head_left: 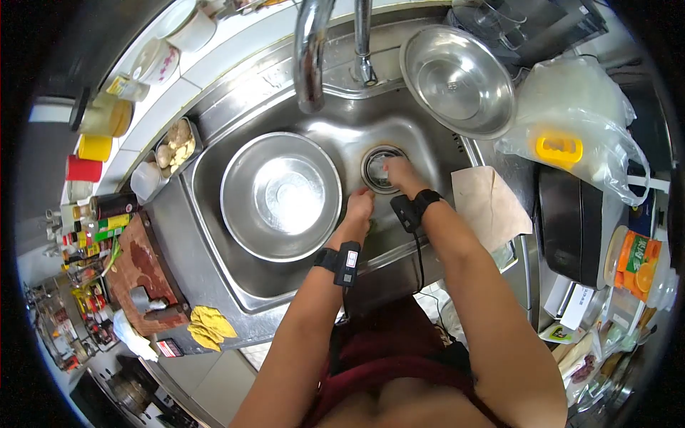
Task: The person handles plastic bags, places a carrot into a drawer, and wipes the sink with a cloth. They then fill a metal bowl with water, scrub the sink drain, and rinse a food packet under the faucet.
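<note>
**SINK, steel, w/ contents**

Basin: 1, steel, just L of L hand's fingers. L hand: fingers curled (contents hidden, can't tell). Drain: at R fingertips. R hand: fingers bent, grip unclear. Bowl: 1, steel, beyond R fingers, far side.
</note>
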A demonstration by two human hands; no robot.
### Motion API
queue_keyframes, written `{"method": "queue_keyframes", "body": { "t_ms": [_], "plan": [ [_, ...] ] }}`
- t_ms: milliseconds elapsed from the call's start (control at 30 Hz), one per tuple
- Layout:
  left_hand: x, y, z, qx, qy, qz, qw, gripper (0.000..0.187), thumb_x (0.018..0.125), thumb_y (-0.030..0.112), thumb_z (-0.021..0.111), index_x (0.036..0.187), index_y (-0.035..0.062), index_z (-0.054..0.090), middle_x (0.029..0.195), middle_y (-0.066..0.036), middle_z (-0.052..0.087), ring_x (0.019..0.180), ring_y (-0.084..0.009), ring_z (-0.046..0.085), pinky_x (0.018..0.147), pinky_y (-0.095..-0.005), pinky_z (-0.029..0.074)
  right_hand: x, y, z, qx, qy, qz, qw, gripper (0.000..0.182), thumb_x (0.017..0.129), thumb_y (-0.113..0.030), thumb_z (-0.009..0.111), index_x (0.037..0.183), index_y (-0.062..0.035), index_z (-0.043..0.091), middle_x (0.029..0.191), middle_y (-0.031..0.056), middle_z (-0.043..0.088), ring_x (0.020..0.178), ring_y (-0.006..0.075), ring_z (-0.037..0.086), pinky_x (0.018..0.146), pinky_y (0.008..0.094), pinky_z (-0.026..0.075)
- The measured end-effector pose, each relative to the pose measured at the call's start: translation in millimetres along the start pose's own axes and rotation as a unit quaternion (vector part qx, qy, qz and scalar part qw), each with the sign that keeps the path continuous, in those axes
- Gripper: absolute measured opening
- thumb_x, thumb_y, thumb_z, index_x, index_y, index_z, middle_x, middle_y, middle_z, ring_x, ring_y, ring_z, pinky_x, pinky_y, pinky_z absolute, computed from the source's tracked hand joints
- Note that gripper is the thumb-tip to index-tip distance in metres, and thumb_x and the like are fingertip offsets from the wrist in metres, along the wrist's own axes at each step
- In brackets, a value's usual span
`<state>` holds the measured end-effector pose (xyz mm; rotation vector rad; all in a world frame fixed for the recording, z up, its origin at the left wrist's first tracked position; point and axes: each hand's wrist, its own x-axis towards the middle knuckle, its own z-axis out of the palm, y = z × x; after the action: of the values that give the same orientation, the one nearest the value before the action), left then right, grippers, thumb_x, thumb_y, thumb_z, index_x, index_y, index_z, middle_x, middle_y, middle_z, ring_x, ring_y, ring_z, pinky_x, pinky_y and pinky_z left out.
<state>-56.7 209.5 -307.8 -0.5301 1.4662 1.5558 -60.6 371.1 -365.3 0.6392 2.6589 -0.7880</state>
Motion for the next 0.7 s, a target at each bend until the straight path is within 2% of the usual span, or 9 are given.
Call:
{"method": "queue_keyframes", "body": {
  "t_ms": [133,167,267,367,467,567,600,667,700],
  "plan": [
    [-1.8,6.5,13.8,0.001,0.035,0.011,0.999,0.029,0.081,0.006,0.047,0.109,-0.0009,0.047,0.067,0.000,0.045,0.051,-0.0113,0.040,0.045,-0.0237,0.034,-5.1,-14.0,-24.4,0.021,-0.019,0.029,0.999,0.009,0.067,-0.012,0.057,0.075,-0.0085,0.062,0.077,0.0175,0.061,0.071,0.0315,0.060,0.065,0.0388,0.046],
    [6.8,4.6,14.1,0.001,0.033,0.016,0.999,0.027,0.081,0.006,0.047,0.108,-0.0012,0.047,0.067,0.000,0.045,0.050,-0.0114,0.040,0.044,-0.0237,0.034,0.4,-4.0,-13.5,-0.026,-0.026,-0.056,0.998,0.010,0.067,-0.016,0.058,0.072,-0.0090,0.063,0.077,0.0164,0.062,0.071,0.0314,0.060,0.065,0.0389,0.046],
    [23.2,-6.7,10.0,-0.022,0.019,0.031,0.999,0.025,0.081,0.005,0.047,0.105,-0.0019,0.047,0.066,-0.001,0.045,0.049,-0.0117,0.041,0.043,-0.0239,0.034,4.6,1.8,-10.3,-0.061,-0.033,-0.082,0.994,0.011,0.067,-0.018,0.057,0.071,-0.0091,0.064,0.076,0.0163,0.062,0.073,0.0314,0.060,0.066,0.0388,0.047],
    [24.9,-8.2,13.8,-0.018,0.035,0.031,0.999,0.021,0.081,0.004,0.047,0.101,-0.0015,0.048,0.066,-0.002,0.045,0.049,-0.0121,0.042,0.041,-0.0242,0.033,2.6,4.5,-12.7,-0.086,-0.142,-0.216,0.962,0.012,0.068,-0.017,0.056,0.072,-0.0092,0.064,0.077,0.0158,0.062,0.072,0.0317,0.060,0.065,0.0391,0.046],
    [27.5,-8.4,14.4,-0.008,0.038,0.028,0.999,0.018,0.080,0.004,0.046,0.096,-0.0010,0.050,0.065,-0.002,0.045,0.048,-0.0124,0.042,0.040,-0.0245,0.033,4.9,-1.2,-19.6,-0.045,-0.071,-0.008,0.996,0.012,0.068,-0.016,0.056,0.073,-0.0089,0.065,0.077,0.0145,0.063,0.071,0.0310,0.060,0.064,0.0383,0.046],
    [27.1,-9.3,15.7,0.001,0.045,0.028,0.999,0.016,0.079,0.004,0.046,0.093,-0.0006,0.051,0.065,-0.003,0.046,0.047,-0.0127,0.042,0.040,-0.0247,0.034,0.0,-2.0,-17.5,-0.019,-0.058,-0.035,0.998,0.014,0.068,-0.017,0.056,0.074,-0.0077,0.065,0.076,0.0138,0.063,0.068,0.0280,0.060,0.063,0.0376,0.046],
    [27.0,-8.0,17.2,0.004,0.050,0.029,0.998,0.015,0.079,0.004,0.046,0.092,-0.0004,0.051,0.065,-0.003,0.046,0.047,-0.0129,0.042,0.041,-0.0248,0.035,0.6,1.7,-19.3,-0.003,-0.099,-0.056,0.994,0.013,0.068,-0.016,0.056,0.074,-0.0076,0.064,0.075,0.0137,0.063,0.067,0.0269,0.059,0.062,0.0373,0.046],
    [30.1,-8.4,9.2,0.030,0.013,0.011,0.999,0.027,0.078,0.004,0.045,0.104,-0.0015,0.048,0.064,-0.002,0.046,0.046,-0.0131,0.041,0.041,-0.0248,0.035,-9.1,-0.3,-33.7,0.031,-0.182,-0.097,0.978,0.013,0.069,-0.014,0.055,0.075,-0.0072,0.064,0.072,0.0135,0.062,0.065,0.0247,0.059,0.061,0.0366,0.046],
    [32.4,-8.8,7.5,0.043,-0.007,0.002,0.999,0.033,0.078,0.004,0.045,0.110,-0.0021,0.046,0.064,-0.002,0.045,0.046,-0.0132,0.041,0.041,-0.0247,0.036,-12.7,-2.4,-38.6,0.050,-0.148,-0.093,0.983,0.011,0.069,-0.013,0.055,0.075,-0.0075,0.064,0.071,0.0127,0.061,0.064,0.0234,0.058,0.060,0.0358,0.046]
  ]
}}
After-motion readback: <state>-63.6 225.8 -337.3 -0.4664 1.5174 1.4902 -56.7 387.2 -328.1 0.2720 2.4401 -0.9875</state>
